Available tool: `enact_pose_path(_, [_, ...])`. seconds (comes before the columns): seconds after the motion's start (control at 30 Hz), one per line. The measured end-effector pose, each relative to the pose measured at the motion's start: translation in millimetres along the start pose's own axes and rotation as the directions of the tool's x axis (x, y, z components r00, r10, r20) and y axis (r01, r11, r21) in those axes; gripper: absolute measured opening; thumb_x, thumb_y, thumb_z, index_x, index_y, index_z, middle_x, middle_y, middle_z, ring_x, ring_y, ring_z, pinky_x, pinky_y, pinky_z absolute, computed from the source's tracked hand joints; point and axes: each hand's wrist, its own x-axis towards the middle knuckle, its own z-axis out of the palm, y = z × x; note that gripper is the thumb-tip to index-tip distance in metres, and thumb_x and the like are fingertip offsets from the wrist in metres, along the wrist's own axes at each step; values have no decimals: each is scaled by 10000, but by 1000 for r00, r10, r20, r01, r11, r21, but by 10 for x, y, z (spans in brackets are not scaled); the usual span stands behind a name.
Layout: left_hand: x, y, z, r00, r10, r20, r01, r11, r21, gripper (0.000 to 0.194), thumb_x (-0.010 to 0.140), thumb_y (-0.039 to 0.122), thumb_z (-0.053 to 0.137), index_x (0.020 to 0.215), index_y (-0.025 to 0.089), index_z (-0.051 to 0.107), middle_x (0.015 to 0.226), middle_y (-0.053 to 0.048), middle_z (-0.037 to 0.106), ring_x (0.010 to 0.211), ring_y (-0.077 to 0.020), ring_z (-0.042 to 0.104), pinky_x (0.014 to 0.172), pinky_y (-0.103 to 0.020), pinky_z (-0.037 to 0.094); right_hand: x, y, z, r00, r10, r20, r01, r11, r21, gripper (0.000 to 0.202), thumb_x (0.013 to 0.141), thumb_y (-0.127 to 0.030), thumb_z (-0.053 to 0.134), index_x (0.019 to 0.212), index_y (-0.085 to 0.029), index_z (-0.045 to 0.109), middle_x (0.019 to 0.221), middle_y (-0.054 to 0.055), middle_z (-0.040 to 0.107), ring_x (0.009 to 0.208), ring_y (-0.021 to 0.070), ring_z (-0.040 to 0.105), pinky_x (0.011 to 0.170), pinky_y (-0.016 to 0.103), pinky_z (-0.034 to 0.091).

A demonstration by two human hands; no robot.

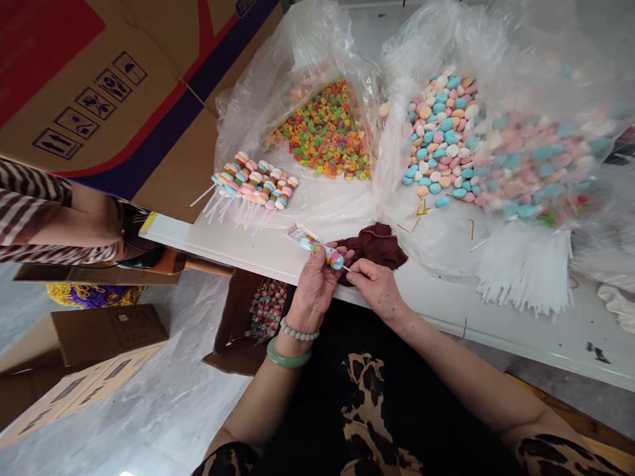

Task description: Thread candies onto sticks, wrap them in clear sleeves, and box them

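Observation:
Near the table's front edge, my left hand (317,281) is closed around a candy skewer (336,259) in a clear printed wrapper (297,233). The wrapper's top end sticks out to the upper left. My right hand (376,284) pinches the white stick (348,270) at the skewer's lower end. Behind both hands lies a crumpled dark brown cloth (378,246). Beyond the left hand, several skewers of pastel and ring candies (260,182) lie side by side, their white sticks pointing toward me.
Plastic bags hold small colourful ring candies (330,132) and pastel oval candies (444,132). A bundle of white sticks (526,268) lies on the right. A large carton (149,86) stands at left, hiding part of another person (54,211). Below the table, an open box (229,330) contains wrapped candies (268,309).

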Motion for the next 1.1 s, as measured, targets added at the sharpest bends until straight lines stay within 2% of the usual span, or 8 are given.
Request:
enact_pose_path(0.23, [-1, -108, 56, 999, -3, 45, 2, 1000, 8, 302, 821, 416, 701, 917, 132, 665, 867, -51, 684, 812, -120, 660, 758, -213, 531, 42, -62, 170, 984, 165, 62, -174, 854, 490, 189, 750, -323, 580, 617, -210, 505, 438, -76, 459, 371, 71, 341, 390, 220, 254])
enact_pose_path(0.33, [-22, -86, 20, 999, 8, 37, -14, 988, 156, 341, 784, 444, 721, 972, 167, 657, 938, -61, 703, 806, -146, 677, 701, -245, 541, 59, -49, 140, 975, 209, 82, -218, 791, 572, 169, 759, -341, 590, 678, -203, 533, 433, -80, 476, 341, 61, 317, 347, 204, 205])
enact_pose_path(0.43, [-50, -72, -49, 992, 123, -20, -104, 908, 405, 350, 706, 371, 783, 961, 166, 658, 898, -52, 709, 717, -159, 690, 641, -274, 542, 66, -17, 84, 969, 233, 89, -237, 753, 614, 169, 757, -350, 602, 712, -198, 546, 428, -80, 489, 336, 55, 318, 340, 190, 196])
enact_pose_path(0.57, [-74, -93, -112, 936, 350, 27, -271, 673, 688, 239, 751, 335, 728, 922, 171, 696, 808, -29, 702, 673, -148, 664, 621, -271, 531, 57, 1, 72, 965, 235, 111, -254, 755, 605, 155, 756, -336, 594, 712, -200, 534, 435, -78, 511, 333, 51, 314, 337, 182, 193])
enact_pose_path(0.73, [-90, -79, -140, 783, 558, 274, -450, 206, 869, 166, 860, 334, 634, 915, 202, 717, 845, -29, 720, 766, -147, 661, 732, -264, 522, 38, -9, 109, 969, 221, 110, -245, 811, 531, 157, 762, -344, 577, 704, -214, 513, 432, -86, 508, 326, 62, 313, 337, 196, 209])
enact_pose_path(0.83, [-86, -51, -166, 705, 590, 394, -482, -9, 876, 163, 877, 310, 620, 950, 198, 713, 895, -42, 737, 804, -153, 674, 769, -266, 520, 28, -1, 123, 978, 189, 89, -209, 863, 459, 167, 768, -357, 571, 698, -220, 507, 435, -88, 501, 330, 68, 319, 353, 210, 231])
enact_pose_path(1.0, [-58, -15, -228, 688, 564, 456, -461, -146, 875, 179, 917, 279, 556, 975, 189, 699, 868, -52, 742, 759, -154, 681, 712, -257, 512, 7, 44, 130, 991, 129, 42, -135, 933, 333, 125, 783, -312, 554, 705, -220, 521, 450, -91, 488, 369, 73, 353, 415, 216, 291])
enact_pose_path(1.1, [-50, -10, -256, 633, 549, 546, -444, -320, 837, 189, 927, 256, 519, 953, 175, 688, 819, -66, 727, 718, -160, 671, 677, -261, 486, -13, 60, 129, 993, 116, 35, -121, 958, 261, 106, 801, -287, 547, 717, -223, 532, 455, -93, 490, 392, 80, 379, 449, 217, 318])
